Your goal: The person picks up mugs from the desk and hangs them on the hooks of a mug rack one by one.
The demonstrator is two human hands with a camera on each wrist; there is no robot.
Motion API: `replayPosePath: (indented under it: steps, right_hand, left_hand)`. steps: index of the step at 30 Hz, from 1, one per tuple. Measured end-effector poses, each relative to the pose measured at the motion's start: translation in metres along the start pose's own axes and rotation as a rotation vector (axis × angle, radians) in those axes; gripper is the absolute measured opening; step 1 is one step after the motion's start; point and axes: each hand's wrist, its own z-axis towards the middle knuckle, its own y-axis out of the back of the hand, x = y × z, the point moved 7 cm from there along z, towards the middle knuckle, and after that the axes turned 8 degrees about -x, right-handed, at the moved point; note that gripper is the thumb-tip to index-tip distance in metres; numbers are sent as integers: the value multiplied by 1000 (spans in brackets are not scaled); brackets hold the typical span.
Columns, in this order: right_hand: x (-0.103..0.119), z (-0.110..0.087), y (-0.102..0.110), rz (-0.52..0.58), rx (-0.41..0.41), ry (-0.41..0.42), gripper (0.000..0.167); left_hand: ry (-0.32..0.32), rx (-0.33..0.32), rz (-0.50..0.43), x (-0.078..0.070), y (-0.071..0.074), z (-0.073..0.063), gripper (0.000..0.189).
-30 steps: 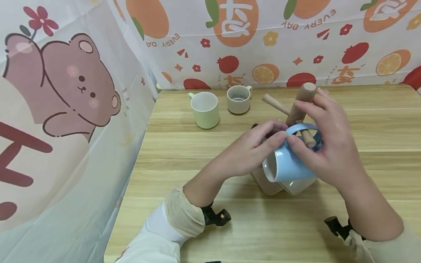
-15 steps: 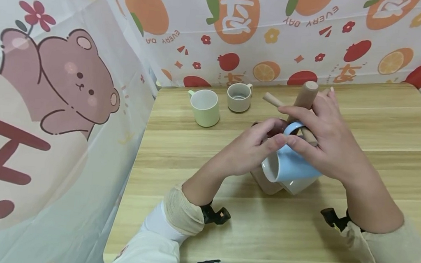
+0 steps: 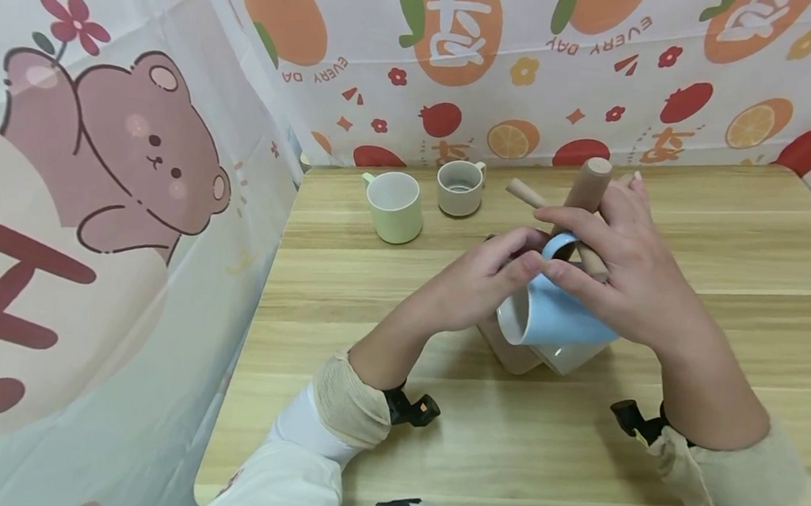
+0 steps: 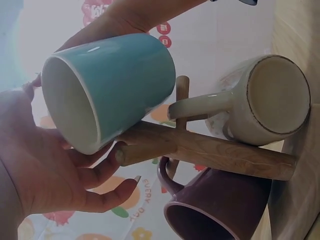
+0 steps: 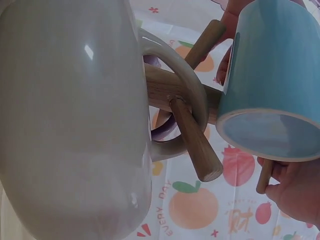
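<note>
A light blue mug lies tilted at a wooden mug tree, its handle beside a short peg. My left hand holds the mug near its handle, thumb on top and other fingers curled below. From the right, my right hand grips the handle side with its thumb, its index finger stretched across in front of the post. The two thumb tips meet at the handle. A cream mug hangs by its handle on another peg, close below the blue one. A dark purple mug hangs on the opposite side.
A pale green mug and a small beige cup stand upright at the back left of the wooden table. A fruit-print cloth rises behind the table. A bear-print sheet hangs to the left.
My right hand has come lower and inward, its fingers now over the pegs. The blue mug has shifted slightly left. My left hand has kept its hold.
</note>
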Motion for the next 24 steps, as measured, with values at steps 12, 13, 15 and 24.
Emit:
replayPosePath:
  steps: [12, 13, 15, 24]
  right_hand:
    - [-2, -1, -1, -42, 5, 2, 55]
    - [-2, -1, -1, -42, 7, -2, 54]
    - [-2, -1, -2, -40, 9, -2, 54]
    - [-2, -2, 1, -37, -11, 6, 50]
  left_hand:
    - [152, -241, 61, 55, 30, 18, 43]
    - [177, -252, 94, 64, 31, 19, 39]
    - [208, -253, 144, 78, 32, 20, 36]
    - [231, -239, 279, 90, 34, 26, 35]
